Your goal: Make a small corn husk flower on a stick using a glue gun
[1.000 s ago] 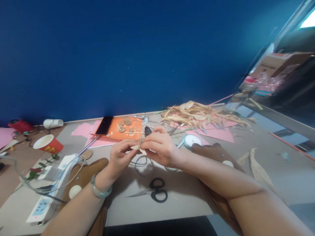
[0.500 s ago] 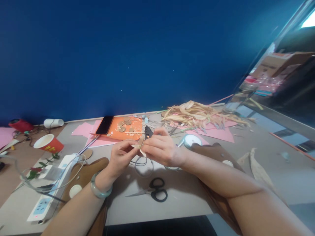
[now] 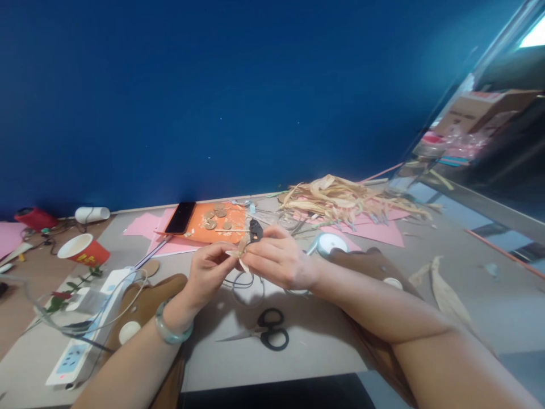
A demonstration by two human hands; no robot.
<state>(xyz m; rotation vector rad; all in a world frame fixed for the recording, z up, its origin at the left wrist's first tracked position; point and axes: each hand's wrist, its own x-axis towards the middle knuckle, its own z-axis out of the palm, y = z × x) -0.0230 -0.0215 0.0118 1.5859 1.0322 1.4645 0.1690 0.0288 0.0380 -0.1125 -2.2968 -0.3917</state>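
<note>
Between my two hands is a small piece of pale dried husk (image 3: pixel 243 264), its pointed petals spreading out like a flower. My left hand (image 3: pixel 209 271) pinches it from the left with thumb and fingertips. From the other side, the curled fingers of my right hand (image 3: pixel 279 258) grip the same piece and cover part of it. Just beyond the right fingers lies a black tool (image 3: pixel 256 229), partly hidden. Grey cable loops (image 3: pixel 248 295) rest below the hands. Nearer to me are black-handled scissors (image 3: pixel 268 329), blades pointing left.
A heap of dried husks (image 3: pixel 336 193) lies on pink paper at the back right, near a ribbon spool (image 3: pixel 332 244). An orange sheet (image 3: pixel 202 216) bears cardboard discs and a phone (image 3: pixel 181 218). At left are a power strip (image 3: pixel 87 335) and a tilted paper cup (image 3: pixel 87 251).
The upper fingers of my right hand have come down slightly around the husk piece, exposing more of the black tool. Both hands keep hold of the piece in nearly the same place.
</note>
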